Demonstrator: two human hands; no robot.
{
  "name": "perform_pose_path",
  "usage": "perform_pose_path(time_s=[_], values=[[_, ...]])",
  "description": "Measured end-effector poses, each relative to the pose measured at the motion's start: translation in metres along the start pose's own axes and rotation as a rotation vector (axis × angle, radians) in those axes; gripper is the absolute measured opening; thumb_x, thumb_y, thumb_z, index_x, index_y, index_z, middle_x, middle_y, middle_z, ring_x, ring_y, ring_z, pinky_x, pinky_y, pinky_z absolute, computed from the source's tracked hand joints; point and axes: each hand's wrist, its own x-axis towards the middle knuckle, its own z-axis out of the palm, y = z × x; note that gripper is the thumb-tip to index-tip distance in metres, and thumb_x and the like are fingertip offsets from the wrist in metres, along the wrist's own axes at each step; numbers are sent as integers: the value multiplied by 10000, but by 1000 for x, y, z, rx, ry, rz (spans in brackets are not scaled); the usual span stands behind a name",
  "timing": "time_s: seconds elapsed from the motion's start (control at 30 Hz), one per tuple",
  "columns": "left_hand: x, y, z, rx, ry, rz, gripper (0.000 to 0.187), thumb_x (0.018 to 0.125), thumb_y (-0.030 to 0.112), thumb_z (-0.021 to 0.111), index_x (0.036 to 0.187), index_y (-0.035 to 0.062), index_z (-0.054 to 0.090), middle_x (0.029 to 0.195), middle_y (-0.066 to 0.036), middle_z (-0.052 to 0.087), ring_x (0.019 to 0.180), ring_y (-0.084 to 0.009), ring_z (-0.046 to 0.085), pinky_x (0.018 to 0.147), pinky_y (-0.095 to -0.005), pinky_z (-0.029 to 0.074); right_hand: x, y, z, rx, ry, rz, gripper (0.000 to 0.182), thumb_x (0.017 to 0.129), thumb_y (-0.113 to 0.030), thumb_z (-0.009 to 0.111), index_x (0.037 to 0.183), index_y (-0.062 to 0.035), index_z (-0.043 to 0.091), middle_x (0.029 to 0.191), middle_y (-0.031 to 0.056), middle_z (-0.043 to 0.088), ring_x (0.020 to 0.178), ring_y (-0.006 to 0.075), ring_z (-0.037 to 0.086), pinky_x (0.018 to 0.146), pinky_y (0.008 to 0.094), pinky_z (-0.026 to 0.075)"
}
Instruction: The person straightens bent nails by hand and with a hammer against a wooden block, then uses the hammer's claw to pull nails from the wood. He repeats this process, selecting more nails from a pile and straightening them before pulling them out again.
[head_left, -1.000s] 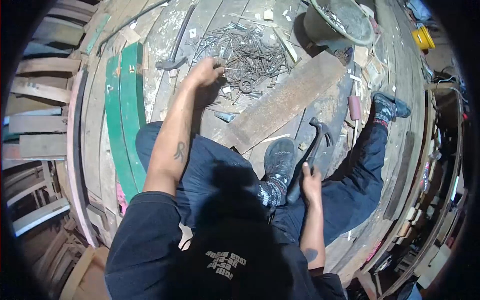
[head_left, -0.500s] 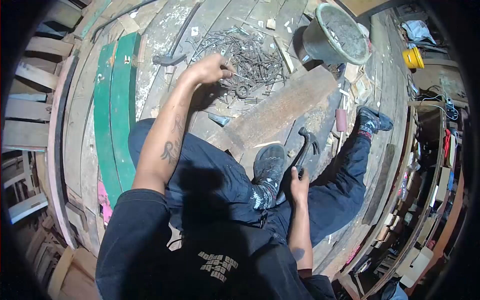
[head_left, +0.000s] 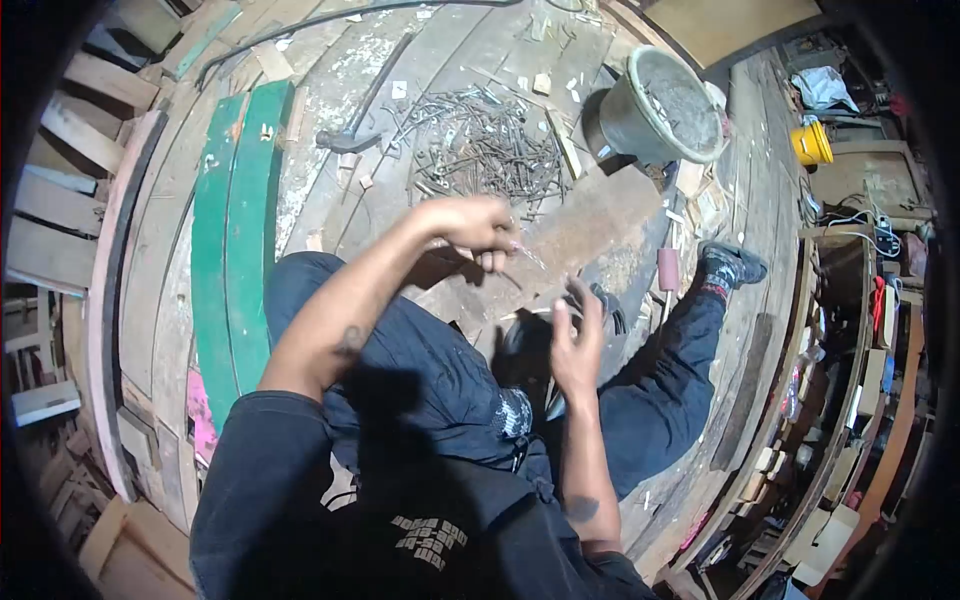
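Note:
My left hand (head_left: 470, 228) is closed on a nail (head_left: 532, 257), thin and shiny at its fingertips, above the near edge of a rusty-brown board (head_left: 600, 215). Facing it from the right, my right hand (head_left: 577, 345) has its fingers apart and holds nothing. A hammer (head_left: 612, 308) lies mostly hidden behind the right hand. Beyond the left hand a heap of nails (head_left: 490, 150) and other loose metal pieces is spread on the plank floor. My shod foot between the hands is in deep shadow.
A bucket (head_left: 645, 120) of grey material stands at the far right of the heap. A claw-headed tool (head_left: 350, 138) lies to its left. Green planks (head_left: 240, 230) are at the left. A pink-handled tool (head_left: 667, 268) lies by my outstretched leg. Cluttered shelves (head_left: 800, 400) line the right side.
My left hand has come back from the heap toward me with the nail. My right hand has risen from beside the hammer handle toward the left hand, fingers spread.

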Motion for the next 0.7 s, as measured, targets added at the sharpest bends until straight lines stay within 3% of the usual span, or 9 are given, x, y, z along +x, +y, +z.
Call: perform_pose_path(time_s=[0.07, 0.1, 0.2, 0.3, 0.43, 0.47, 0.57, 0.6, 0.7], values=[[8, -1, 12, 97, -83, 4, 299, 1047, 179, 497, 1035, -35, 706, 867, -103, 765, 739, -159, 725, 680, -323, 584, 14, -16, 17, -127, -86, -106, 398, 987, -149, 589, 1340, 30, 541, 1245, 260, 606, 1122, 421, 607, 975, 445, 475], [19, -15, 16, 61, -141, 30, 327, 1058, 195, 474, 1050, -36, 706, 869, -106, 763, 738, -165, 722, 670, -324, 582, 17, -24, 23, -51, -185, 16, 398, 991, -162, 581, 1333, 38, 544, 1235, 292, 606, 1145, 446, 596, 981, 460, 464], [14, -12, 16, 3, -230, -66, 331, 1047, 218, 494, 1000, -37, 700, 833, -102, 762, 719, -178, 723, 659, -344, 583, 26, -28, 39, -124, -283, 36, 299, 989, -166, 574, 1207, 29, 635, 1060, 314, 666, 1033, 473, 641, 888, 470, 500], [0, 3, 11, 38, -225, -88, 342, 1069, 230, 470, 1051, -35, 687, 869, -121, 760, 713, -188, 718, 627, -335, 581, 35, -22, 42, -127, -372, 167, 263, 985, -175, 587, 1115, 35, 675, 984, 305, 680, 952, 483, 658, 816, 476, 516], [7, -1, 11, 208, -112, -46, 413, 1030, 353, 560, 1044, -38, 691, 848, -111, 759, 673, -207, 717, 611, -357, 576, 55, -25, 27, -223, -512, 78, 274, 982, -200, 602, 1076, 42, 689, 948, 317, 668, 917, 488, 655, 774, 465, 519], [9, -4, 11, 207, -107, -42, 413, 1030, 353, 560, 1044, -38, 691, 848, -111, 759, 673, -207, 717, 611, -357, 576, 63, -17, 21, -216, -545, 84, 270, 984, -207, 602, 1077, 28, 697, 915, 296, 685, 885, 452, 685, 763, 466, 517], [14, -10, 10, 499, 118, 0, 576, 921, 538, 640, 1063, -14, 715, 925, -256, 719, 880, -417, 697, 763, -480, 544, 104, 5, -13, -243, -534, 106, 289, 981, -234, 618, 1063, 28, 708, 828, 231, 705, 772, 281, 693, 722, 409, 518], [15, -14, 10, 498, 121, 4, 576, 921, 538, 640, 1063, -14, 715, 925, -256, 719, 880, -417, 697, 763, -480, 544, 123, 13, -27, -276, -490, 109, 296, 982, -245, 622, 1055, 27, 714, 797, 199, 712, 735, 216, 675, 707, 380, 517], [16, -20, 10, 516, 190, 17, 510, 928, 486, 642, 1091, 9, 721, 994, -258, 717, 959, -424, 689, 837, -493, 532, 187, 0, -78, -133, -215, 237, 368, 1005, -321, 616, 1074, 25, 720, 867, 78, 728, 779, 160, 653, 729, 302, 495]])
